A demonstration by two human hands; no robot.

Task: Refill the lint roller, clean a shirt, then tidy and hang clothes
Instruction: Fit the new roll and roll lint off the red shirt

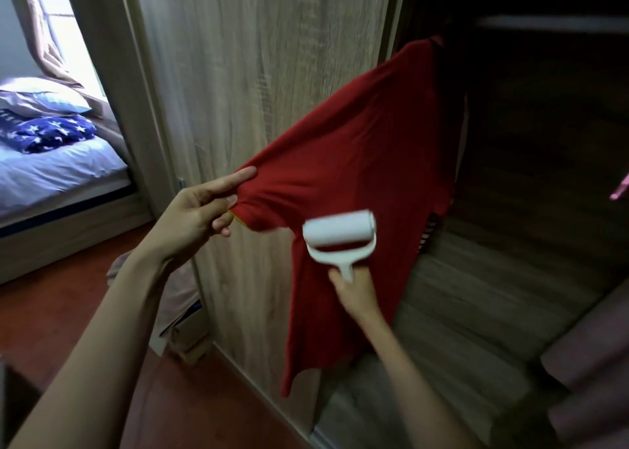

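A red shirt point(357, 162) hangs at the edge of an open wardrobe, its top lost in the dark. My left hand point(200, 210) pinches the end of one sleeve and holds it stretched out to the left. My right hand point(354, 290) grips the short handle of a white lint roller point(340, 241). The roller's drum lies against the shirt just below the armpit and looks blurred.
A wooden wardrobe door point(258, 91) stands behind the shirt. The dark wardrobe interior point(544, 142) opens on the right. A bed point(58, 162) with a starry blue blanket sits at the left. A box point(187, 333) under a cloth rests on the red floor.
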